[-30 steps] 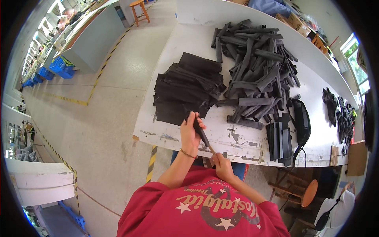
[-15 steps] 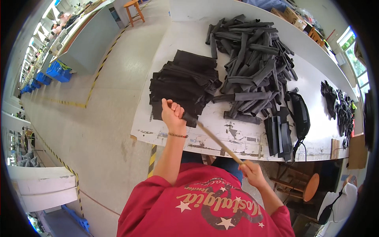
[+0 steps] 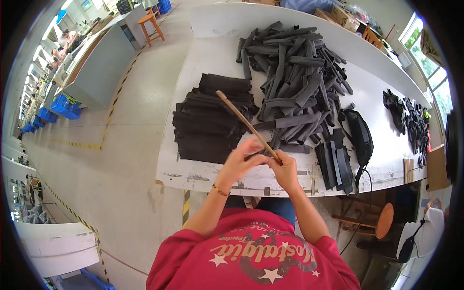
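My right hand (image 3: 286, 171) is closed around the lower end of a slim wooden stick (image 3: 241, 117), which slants up and left over the table. No cloth shows on the stick. Beside it my left hand (image 3: 241, 163) is partly blurred, its fingers spread from the thumb and the thumb close to my right fingertips. Whether it touches the stick I cannot tell. Beyond my left hand lies a stack of flat black fabric pieces (image 3: 205, 123). A heap of dark grey rolled fabric tubes (image 3: 295, 72) lies farther right.
Right of the tubes, dark folded pieces (image 3: 332, 166) and a black pouch (image 3: 358, 137) with a strap rest on the white table (image 3: 203, 175). More black pieces (image 3: 415, 125) lie at its far right. A wooden stool (image 3: 382, 220) stands below the right edge.
My left hand has moved right and down, toward my right hand, which has risen over the table edge. The dark piece at the stick's upper end is gone from it.
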Tool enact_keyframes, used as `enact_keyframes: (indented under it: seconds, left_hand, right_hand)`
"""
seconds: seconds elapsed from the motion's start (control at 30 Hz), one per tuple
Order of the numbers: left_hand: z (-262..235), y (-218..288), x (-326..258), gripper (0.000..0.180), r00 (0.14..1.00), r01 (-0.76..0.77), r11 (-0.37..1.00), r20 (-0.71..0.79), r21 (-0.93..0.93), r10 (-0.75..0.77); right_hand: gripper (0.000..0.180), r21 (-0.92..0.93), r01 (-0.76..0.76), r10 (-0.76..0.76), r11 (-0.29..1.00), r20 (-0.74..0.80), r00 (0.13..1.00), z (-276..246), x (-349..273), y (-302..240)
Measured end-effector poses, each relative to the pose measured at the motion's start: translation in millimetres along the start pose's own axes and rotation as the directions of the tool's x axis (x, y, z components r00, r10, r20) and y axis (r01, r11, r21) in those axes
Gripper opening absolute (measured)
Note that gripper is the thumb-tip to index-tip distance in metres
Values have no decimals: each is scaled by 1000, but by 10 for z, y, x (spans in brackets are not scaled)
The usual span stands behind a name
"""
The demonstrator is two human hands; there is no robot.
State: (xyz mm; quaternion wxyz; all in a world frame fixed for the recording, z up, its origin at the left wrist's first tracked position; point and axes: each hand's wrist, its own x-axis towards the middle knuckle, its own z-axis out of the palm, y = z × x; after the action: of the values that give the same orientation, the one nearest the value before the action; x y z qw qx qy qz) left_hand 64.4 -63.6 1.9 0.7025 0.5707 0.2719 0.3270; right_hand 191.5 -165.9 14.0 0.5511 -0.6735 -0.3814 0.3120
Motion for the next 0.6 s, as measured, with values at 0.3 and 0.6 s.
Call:
enact_keyframes:
  seconds: [0.3, 0.6]
  left_hand:
    - [602, -391, -669, 24, 902, 1, 940, 405, 341, -148]
    - [510, 282, -42, 12, 966, -236, 960, -138, -152, 216]
  right_hand:
    - [21, 405, 264, -4, 875, -540, 842, -567, 533, -480]
    - [25, 194, 16, -23, 981, 30, 999, -550, 278, -383]
